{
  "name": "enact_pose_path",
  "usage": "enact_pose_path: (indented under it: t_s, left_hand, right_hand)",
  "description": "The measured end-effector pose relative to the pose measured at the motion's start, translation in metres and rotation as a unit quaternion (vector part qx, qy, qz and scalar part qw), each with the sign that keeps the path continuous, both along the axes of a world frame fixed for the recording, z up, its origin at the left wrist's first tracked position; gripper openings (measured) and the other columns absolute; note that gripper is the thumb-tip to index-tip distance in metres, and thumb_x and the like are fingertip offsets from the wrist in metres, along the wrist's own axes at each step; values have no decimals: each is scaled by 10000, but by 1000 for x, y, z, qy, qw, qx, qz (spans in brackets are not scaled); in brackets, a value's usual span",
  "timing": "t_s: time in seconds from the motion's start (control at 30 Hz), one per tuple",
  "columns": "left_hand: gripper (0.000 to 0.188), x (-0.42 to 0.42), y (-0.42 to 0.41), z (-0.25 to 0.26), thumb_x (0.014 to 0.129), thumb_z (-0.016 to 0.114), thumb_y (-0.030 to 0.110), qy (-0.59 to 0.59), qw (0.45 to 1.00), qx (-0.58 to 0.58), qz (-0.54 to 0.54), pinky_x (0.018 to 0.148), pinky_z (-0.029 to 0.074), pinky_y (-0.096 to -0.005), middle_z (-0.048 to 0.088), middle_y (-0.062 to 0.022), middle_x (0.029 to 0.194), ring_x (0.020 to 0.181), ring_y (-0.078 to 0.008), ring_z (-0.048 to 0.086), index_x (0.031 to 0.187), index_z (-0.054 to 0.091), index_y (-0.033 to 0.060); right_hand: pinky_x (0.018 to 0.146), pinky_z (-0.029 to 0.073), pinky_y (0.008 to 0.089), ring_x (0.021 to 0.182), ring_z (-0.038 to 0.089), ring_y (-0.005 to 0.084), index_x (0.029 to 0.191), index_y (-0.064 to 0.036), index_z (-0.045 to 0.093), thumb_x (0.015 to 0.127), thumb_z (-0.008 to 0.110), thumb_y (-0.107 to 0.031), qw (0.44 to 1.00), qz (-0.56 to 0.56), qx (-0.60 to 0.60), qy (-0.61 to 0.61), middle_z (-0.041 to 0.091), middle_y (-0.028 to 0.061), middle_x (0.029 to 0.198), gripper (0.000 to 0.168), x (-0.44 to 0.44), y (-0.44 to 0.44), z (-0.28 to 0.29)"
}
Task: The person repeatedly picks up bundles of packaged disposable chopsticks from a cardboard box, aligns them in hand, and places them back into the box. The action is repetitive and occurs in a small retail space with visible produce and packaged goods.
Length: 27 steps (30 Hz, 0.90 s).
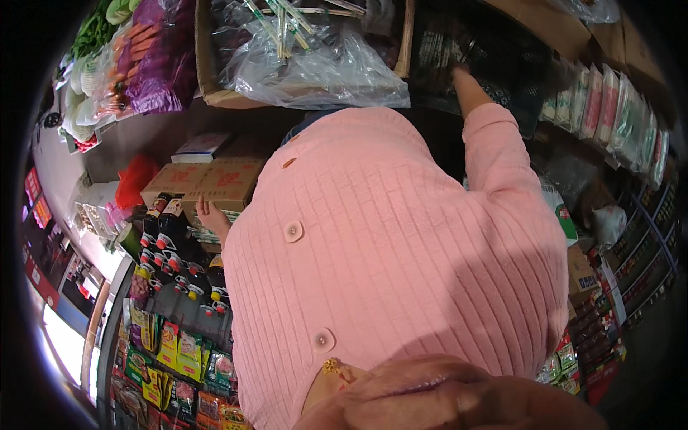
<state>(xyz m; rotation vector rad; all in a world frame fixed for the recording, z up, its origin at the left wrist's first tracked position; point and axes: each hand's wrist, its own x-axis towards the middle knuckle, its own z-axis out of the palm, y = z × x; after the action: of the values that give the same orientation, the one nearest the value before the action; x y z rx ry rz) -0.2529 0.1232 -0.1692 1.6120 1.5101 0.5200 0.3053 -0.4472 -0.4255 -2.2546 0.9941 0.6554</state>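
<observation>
My left hand (pixel 214 216) is at the left of my body, fingers raised in front of a printed cardboard carton (pixel 223 180). Slim paper-wrapped packs (pixel 207 234), which look like chopsticks, lie against it; whether it grips any is unclear. My right arm reaches into a dark plastic crate (pixel 510 70). In shadow there, my right hand (pixel 460 60) is near a pale striped bundle (pixel 434 49), and its fingers are too dark to read. Between my arms, a cardboard box (pixel 231 99) holds a clear plastic bag (pixel 322 75) with several wrapped chopsticks (pixel 282 29) on top.
Carrots (pixel 141 48) in a purple bag and other vegetables stand at the upper left. Dark sauce bottles (pixel 174 220) crowd beside my left hand, above hanging seasoning packets (pixel 177 349). Bagged packs (pixel 607 102) line the right edge, near stocked shelves (pixel 653 231).
</observation>
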Motion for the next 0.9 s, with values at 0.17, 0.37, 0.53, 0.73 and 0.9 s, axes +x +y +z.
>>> enact_pose_path:
  t_s: [0.17,0.37,0.53,0.73,0.9]
  left_hand:
    - [367,-22,-40,6,806,496,-34,30,999,-2,26,928,384,-295,511,-117,1200,1107,-217,492,1172,499,-3]
    - [352,1,-59,25,815,477,-27,-3,997,-6,73,936,371,-290,515,-119,1188,1103,-198,486,1167,495,-18]
    - [348,22,-66,29,826,485,-9,5,997,-16,73,919,386,-287,521,-116,1177,1077,-199,502,1173,498,-7]
    - [345,45,-79,33,826,503,-1,-9,998,-10,68,920,394,-285,510,-124,1209,1103,-207,496,1171,500,-7]
    - [328,38,-77,33,832,505,0,-37,997,32,61,916,396,-276,496,-117,1228,1083,-182,508,1159,518,-3]
  right_hand:
    - [875,437,410,1103,507,334,1153,-31,549,778,573,-418,991,-49,42,116,508,220,1208,540,-8,55,32]
    - [894,422,414,1102,517,318,1093,-46,593,805,526,-420,998,13,-53,-34,501,209,1219,476,25,64,79]
    - [824,457,381,987,569,326,1092,-40,582,799,617,-324,808,315,206,-453,583,158,1089,410,49,177,209]
    - [769,412,301,951,492,193,1261,-70,398,731,665,-307,669,638,-24,-381,499,95,1104,640,12,317,251]
    - [982,347,446,1210,398,306,1338,-166,236,600,764,-401,676,671,-184,-244,378,116,1333,937,13,353,228]
